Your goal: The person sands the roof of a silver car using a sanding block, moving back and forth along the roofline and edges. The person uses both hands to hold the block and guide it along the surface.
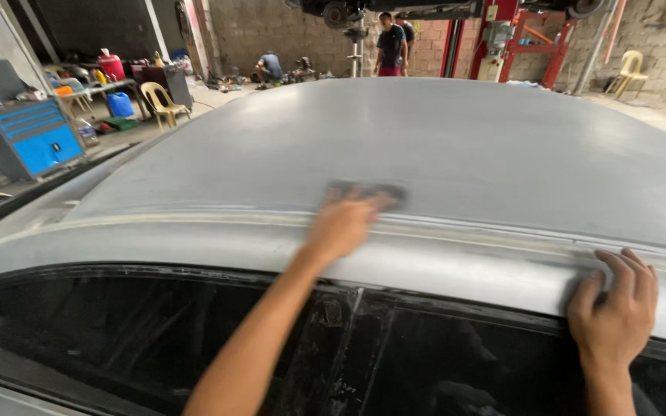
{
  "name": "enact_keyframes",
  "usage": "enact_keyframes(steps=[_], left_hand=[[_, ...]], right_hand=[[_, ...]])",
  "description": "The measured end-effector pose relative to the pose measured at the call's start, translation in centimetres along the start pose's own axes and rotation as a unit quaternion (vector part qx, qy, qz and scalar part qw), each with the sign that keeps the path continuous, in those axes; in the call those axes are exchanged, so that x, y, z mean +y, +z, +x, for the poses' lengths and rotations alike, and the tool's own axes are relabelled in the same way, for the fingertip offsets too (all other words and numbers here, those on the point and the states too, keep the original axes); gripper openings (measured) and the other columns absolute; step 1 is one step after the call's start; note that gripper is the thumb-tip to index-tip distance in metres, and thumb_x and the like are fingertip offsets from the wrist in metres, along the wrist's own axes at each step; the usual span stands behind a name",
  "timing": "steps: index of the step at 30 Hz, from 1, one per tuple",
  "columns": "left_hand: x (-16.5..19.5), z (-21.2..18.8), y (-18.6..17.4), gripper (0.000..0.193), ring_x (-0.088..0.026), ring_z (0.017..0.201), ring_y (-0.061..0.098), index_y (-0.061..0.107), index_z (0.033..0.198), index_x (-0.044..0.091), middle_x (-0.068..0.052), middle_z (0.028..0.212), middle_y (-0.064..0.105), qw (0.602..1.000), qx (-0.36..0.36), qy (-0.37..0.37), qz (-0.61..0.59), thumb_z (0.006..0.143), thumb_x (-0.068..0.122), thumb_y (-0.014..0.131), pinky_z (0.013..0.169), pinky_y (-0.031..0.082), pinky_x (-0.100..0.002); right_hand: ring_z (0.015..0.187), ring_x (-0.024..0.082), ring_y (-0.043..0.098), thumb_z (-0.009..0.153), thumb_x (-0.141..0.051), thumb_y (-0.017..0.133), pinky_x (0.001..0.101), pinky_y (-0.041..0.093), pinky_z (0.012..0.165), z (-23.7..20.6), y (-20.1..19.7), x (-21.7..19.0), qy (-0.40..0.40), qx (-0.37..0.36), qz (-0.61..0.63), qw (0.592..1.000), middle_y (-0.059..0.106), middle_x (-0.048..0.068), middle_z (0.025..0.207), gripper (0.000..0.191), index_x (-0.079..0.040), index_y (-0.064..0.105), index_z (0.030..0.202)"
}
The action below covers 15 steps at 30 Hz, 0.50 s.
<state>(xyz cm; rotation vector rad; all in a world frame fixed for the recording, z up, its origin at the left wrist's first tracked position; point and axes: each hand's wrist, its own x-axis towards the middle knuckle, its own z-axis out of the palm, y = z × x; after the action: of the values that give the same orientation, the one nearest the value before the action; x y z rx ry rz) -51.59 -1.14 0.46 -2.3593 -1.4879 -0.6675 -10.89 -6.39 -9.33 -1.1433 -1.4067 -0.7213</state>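
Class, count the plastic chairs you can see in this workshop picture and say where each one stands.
2. One yellow chair stands left, beside the table near the blue cabinet. Another chair stands far right against the block wall. Others may be hidden behind the car roof.

You work in even, soft daylight that fills the open garage; no hard shadows fall on the grey car roof (456, 146), which shows only a dull, broad sheen and a paler streak along its near edge. Your left hand (346, 219) is smeared by motion blur, and the dark pad (383, 190) under it is blurred too. Your right hand (614, 308) is sharp. The window glass (156, 339) below reads very dark, with faint reflections. The far background is slightly soft, and straight lines bow near the frame's edges from the wide lens.
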Motion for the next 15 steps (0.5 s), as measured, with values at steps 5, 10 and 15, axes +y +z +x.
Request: enact_keyframes(steps=[5,10,15], left_hand=[[4.8,1.1,2.4,0.046,-0.035,0.147,0.040,0.052,0.148,0.025,0.005,0.156,0.049,0.999,0.019,0.010,0.025,0.104,0.033,0.042,0.118,0.017,-0.070],[4.8,1.7,1.3,0.045,-0.028,0.142,0.049,0.050,0.150,0.029,0.003,0.144,0.059,0.999,-0.043,-0.015,0.003,0.107,0.030,0.037,0.123,0.012,-0.069],[-5.1,-4.2,-2.4,0.040,-0.037,0.138,0.047,0.060,0.139,0.029,0.000,0.140,0.065,0.994,0.061,-0.088,-0.030,0.103,0.028,0.042,0.117,0.011,-0.068]], right_hand=[[0.142,0.035,0.048,0.111,-0.009,0.055,0.0554,0.027,0.130,1.8,-0.7,-1.6,0.015,-0.041,-0.008,0.999,0.059,0.015,0.131,0.017,-0.004,0.062,0.125],[0.151,0.036,0.044,0.107,-0.015,0.059,0.0631,0.021,0.132,3.2,1.0,-9.7,-0.039,-0.122,0.073,0.989,0.060,0.011,0.141,0.022,-0.012,0.065,0.128],[0.146,0.037,0.047,0.102,-0.017,0.060,0.0621,0.026,0.126,4.8,3.5,-16.7,-0.086,-0.160,0.104,0.978,0.061,0.010,0.137,0.024,-0.014,0.067,0.125]])
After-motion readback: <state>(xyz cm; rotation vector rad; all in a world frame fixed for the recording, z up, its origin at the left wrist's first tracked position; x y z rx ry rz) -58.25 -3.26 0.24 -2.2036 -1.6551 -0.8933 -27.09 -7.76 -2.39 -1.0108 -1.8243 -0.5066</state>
